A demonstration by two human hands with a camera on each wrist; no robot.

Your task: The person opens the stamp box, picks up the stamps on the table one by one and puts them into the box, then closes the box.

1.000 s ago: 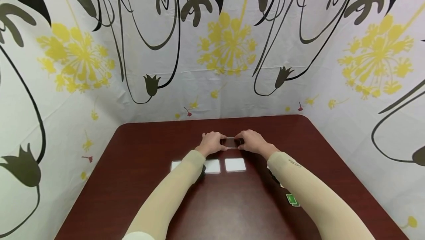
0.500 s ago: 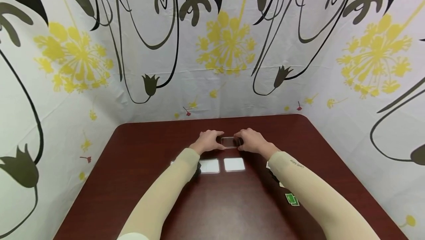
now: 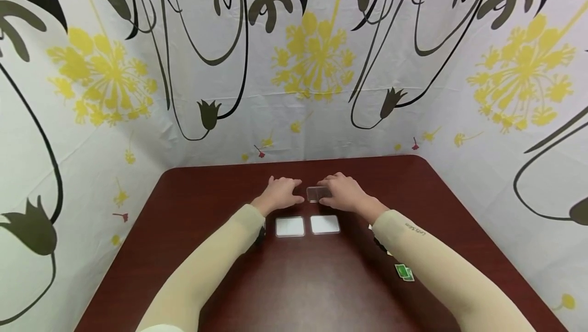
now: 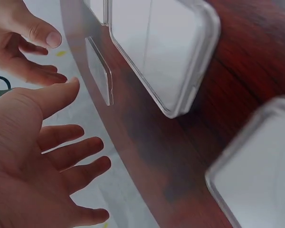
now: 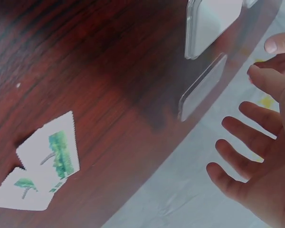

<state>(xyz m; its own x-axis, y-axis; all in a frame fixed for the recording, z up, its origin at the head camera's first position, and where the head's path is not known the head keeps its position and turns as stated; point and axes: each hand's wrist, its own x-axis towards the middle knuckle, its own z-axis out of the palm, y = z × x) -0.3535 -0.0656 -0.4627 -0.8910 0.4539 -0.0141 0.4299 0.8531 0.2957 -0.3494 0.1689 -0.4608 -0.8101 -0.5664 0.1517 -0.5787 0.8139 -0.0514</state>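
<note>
Currently, a clear flat case [image 3: 313,195] is located on the dark red-brown table [image 3: 294,291], toward the far edge and near the middle, between two bare hands. The left hand [image 3: 279,194] is placed just to the left of the case; its fingers are seen extended and apart, with the thumb held away from them, and nothing is gripped. The right hand [image 3: 343,192] is placed at the right end, which is partly covered by it in the head view; its fingers are likewise apart and slightly bent, and in both wrist views a gap is shown between them and the case. On the near side, a left white-faced case [image 3: 290,227] and a right white-faced case [image 3: 325,224] are set side by side, narrowly separated. Two overlapping green stamps [image 3: 402,271] are noted farther right and nearer, just beside the right sleeve [image 3: 436,265]. Two paler stamps [image 5: 42,152], printed with green trees, are recorded overlapping in the right wrist view. The table is bordered on its far, left and right sides by white cloth [image 3: 285,122], patterned with yellow flowers, dark tulips and curling stems.
</note>
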